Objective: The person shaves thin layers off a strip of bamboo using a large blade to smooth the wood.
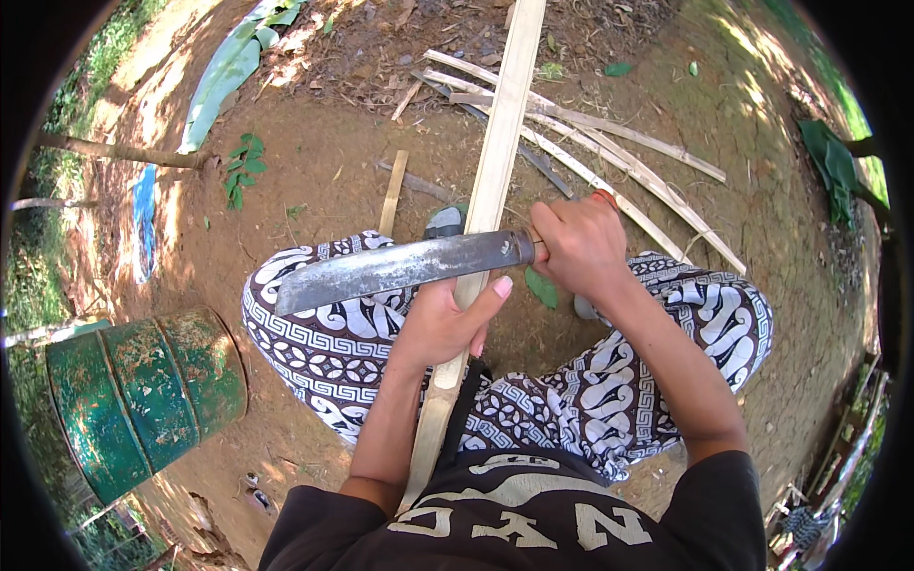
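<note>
My right hand (579, 246) is wrapped round the orange-brown handle of a machete (409, 266). Its broad, worn grey blade points left and lies across a long pale strip of split wood or bamboo (507, 114), above my other hand. That strip runs from my body at the bottom up past the top edge. Gripping it below the blade is my left hand (441, 324), thumb along the right side; some of its fingers are hidden under the strip. Whether the blade touches the wood, I cannot tell.
Several pale split strips (609, 143) lie crossed on the dirt ahead right. A short wood piece (393, 190) is near my left knee. At the left lies a rusty green drum (143, 390). A banana leaf (224, 81) lies far left; patterned trousers (324, 352) cover my bent legs.
</note>
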`<act>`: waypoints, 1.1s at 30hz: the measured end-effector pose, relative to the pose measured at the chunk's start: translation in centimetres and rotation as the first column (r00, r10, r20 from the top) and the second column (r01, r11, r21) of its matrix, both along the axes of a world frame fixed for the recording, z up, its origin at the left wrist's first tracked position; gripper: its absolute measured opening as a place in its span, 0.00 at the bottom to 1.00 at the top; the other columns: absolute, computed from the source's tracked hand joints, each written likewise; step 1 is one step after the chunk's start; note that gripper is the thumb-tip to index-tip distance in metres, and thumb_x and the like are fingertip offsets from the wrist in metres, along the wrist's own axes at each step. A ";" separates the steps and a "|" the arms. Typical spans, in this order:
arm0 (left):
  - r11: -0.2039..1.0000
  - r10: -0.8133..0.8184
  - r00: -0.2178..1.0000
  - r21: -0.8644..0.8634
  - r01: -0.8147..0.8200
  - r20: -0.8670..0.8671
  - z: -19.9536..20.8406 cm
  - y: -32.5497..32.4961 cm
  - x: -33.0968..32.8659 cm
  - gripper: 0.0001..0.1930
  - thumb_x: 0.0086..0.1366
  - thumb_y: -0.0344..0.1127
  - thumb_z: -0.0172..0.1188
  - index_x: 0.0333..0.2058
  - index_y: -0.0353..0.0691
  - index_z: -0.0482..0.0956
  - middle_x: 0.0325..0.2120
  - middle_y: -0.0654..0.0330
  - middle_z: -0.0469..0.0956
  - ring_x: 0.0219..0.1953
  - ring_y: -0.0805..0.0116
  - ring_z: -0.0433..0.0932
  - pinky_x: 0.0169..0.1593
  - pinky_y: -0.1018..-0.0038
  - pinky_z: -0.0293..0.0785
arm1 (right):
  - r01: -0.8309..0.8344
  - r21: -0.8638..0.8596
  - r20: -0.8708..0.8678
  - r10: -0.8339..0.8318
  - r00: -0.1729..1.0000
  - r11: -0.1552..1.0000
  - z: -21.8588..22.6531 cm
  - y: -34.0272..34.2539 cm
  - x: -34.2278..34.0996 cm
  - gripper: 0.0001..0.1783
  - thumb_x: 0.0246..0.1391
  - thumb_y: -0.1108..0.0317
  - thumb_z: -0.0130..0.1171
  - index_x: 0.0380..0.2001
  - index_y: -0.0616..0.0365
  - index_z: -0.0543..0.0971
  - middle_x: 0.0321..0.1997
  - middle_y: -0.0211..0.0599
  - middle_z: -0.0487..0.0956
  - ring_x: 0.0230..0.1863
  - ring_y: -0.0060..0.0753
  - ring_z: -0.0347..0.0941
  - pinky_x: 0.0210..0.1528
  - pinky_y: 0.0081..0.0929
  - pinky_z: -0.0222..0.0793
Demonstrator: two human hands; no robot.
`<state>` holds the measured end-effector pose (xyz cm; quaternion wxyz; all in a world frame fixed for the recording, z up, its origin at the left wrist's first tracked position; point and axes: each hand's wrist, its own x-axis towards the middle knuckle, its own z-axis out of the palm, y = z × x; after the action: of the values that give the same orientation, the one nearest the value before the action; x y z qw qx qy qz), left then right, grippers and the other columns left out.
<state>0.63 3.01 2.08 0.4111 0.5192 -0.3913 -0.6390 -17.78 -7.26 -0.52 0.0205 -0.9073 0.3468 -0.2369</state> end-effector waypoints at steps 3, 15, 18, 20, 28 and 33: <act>1.000 0.010 1.000 0.002 -0.010 0.020 -0.3 -0.2 0.1 0.10 0.70 0.32 0.57 0.42 0.33 0.70 0.19 0.67 0.69 0.10 0.81 0.66 0.13 0.82 0.61 | -0.006 -0.062 0.026 0.008 1.000 0.998 -0.8 -0.5 0.2 0.19 0.29 0.61 0.71 0.20 0.53 0.70 0.16 0.34 0.71 0.18 0.41 0.73 0.23 0.37 0.68; 0.998 0.068 0.997 0.010 -0.068 -0.038 -0.2 -0.3 0.2 0.13 0.69 0.30 0.57 0.48 0.35 0.66 0.22 0.66 0.69 0.11 0.82 0.65 0.13 0.82 0.61 | 0.078 -0.191 0.062 -0.067 0.996 0.978 -1.5 -2.5 -0.1 0.12 0.33 0.67 0.66 0.19 0.52 0.71 0.15 0.34 0.71 0.17 0.39 0.72 0.22 0.37 0.68; 0.998 0.054 0.996 0.023 -0.052 -0.072 -0.4 0.1 0.4 0.12 0.68 0.29 0.57 0.46 0.36 0.65 0.21 0.67 0.68 0.09 0.81 0.64 0.12 0.82 0.60 | 0.333 -0.124 0.075 -0.326 0.942 0.935 -1.5 -6.0 -3.1 0.06 0.40 0.70 0.61 0.21 0.53 0.73 0.16 0.40 0.74 0.18 0.44 0.74 0.22 0.41 0.68; 0.999 0.017 0.996 0.050 -0.013 -0.090 -1.0 1.0 0.5 0.14 0.69 0.32 0.56 0.48 0.36 0.64 0.24 0.66 0.69 0.11 0.82 0.65 0.13 0.82 0.62 | 0.518 -0.097 0.088 -0.511 0.855 0.850 -0.2 -8.4 -4.8 0.06 0.46 0.68 0.60 0.22 0.54 0.74 0.16 0.43 0.76 0.18 0.48 0.75 0.21 0.43 0.70; 1.000 0.018 0.985 0.013 -0.016 -0.174 -1.1 -0.3 -0.3 0.13 0.69 0.31 0.57 0.47 0.33 0.67 0.17 0.67 0.68 0.09 0.80 0.64 0.12 0.81 0.62 | 0.310 0.155 0.153 -0.333 0.931 0.938 -0.3 -3.6 -2.4 0.08 0.43 0.69 0.62 0.21 0.56 0.72 0.16 0.43 0.75 0.18 0.49 0.74 0.23 0.45 0.70; 1.000 -0.006 1.000 0.024 0.006 -0.025 -1.7 -0.3 0.1 0.14 0.70 0.35 0.56 0.48 0.33 0.70 0.18 0.68 0.70 0.11 0.81 0.66 0.14 0.80 0.62 | 0.061 0.086 -0.001 -0.061 0.998 0.994 0.0 -0.1 0.4 0.11 0.35 0.70 0.63 0.22 0.55 0.70 0.18 0.38 0.73 0.19 0.46 0.73 0.24 0.42 0.69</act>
<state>0.70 2.67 0.35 0.4078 0.5148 -0.3801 -0.6513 -17.37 -7.40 -0.57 0.0525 -0.8943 0.3843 -0.2229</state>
